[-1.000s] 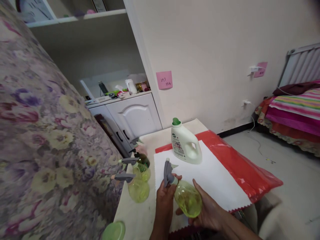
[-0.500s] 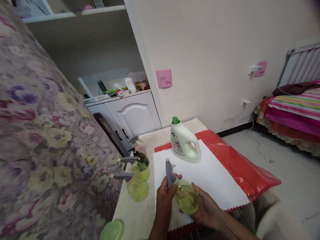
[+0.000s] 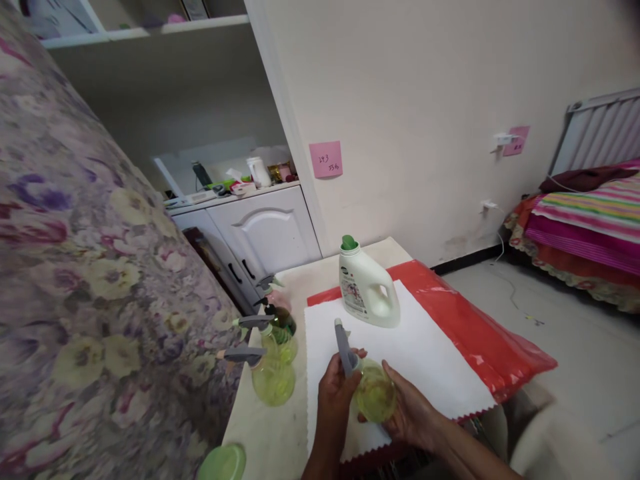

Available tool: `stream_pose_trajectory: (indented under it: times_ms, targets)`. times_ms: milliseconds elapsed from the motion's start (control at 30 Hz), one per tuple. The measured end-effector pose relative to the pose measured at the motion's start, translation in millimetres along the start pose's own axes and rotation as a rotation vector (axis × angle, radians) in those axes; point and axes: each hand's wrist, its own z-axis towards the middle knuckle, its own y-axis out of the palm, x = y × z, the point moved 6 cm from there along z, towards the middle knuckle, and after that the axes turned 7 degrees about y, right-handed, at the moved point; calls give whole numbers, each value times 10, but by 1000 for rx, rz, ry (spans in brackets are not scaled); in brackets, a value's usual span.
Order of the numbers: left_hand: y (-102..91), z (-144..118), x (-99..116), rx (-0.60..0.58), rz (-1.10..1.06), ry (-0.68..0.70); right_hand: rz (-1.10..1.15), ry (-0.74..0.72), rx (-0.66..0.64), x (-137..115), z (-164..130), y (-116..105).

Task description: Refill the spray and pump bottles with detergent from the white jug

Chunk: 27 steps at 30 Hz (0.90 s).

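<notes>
To your left a flowered cloth (image 3: 75,280) fills the view, and ahead stands a white cupboard (image 3: 265,230) against the wall. In front of you is a pale table (image 3: 280,427) with a red sheet (image 3: 465,327) spread over it and a white cloth (image 3: 425,353) laid on top of that. A white jug with a green cap (image 3: 367,287) stands upright at the far edge of the white cloth. Along the table's left side three more spray bottles (image 3: 273,363) stand close together, and a green lid (image 3: 223,463) lies at the near corner.

You hold a yellow-green spray bottle (image 3: 373,397) just above the near end of the white cloth, tilted with its grey spray head (image 3: 344,347) pointing up and away. Your right hand (image 3: 413,417) cups the round body from below and behind, fingers curled around it. Your left hand (image 3: 335,393) is closed around the neck, just under the grey head.

The bottle looks like thin clear plastic: light, smooth, likely slippery if wet, and it would flex under a hard squeeze. Whether liquid is inside cannot be told. The neck gives you the firmest hold; support the rounded belly with an open palm and avoid pinching it.
</notes>
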Motion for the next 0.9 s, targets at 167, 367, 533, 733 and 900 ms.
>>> stream_pose_trajectory:
  times_ms: [167,367,533,733,900]
  targets:
    - [-63,85,-197,18,34,18,-353,-355,347,-271,9,-284]
    - [-21,169,-299,56,59,41,-494,-601,474,-419,-163,-449]
    - [60,207,-374,78,138,95,-900,-849,568,-456,-296,-258]
    - [75,209,-438,21,273,95,-1018,-877,624,-423,-107,-148]
    - [41,172,-358,-53,417,144,-1073,-852,407,-603,-120,-121]
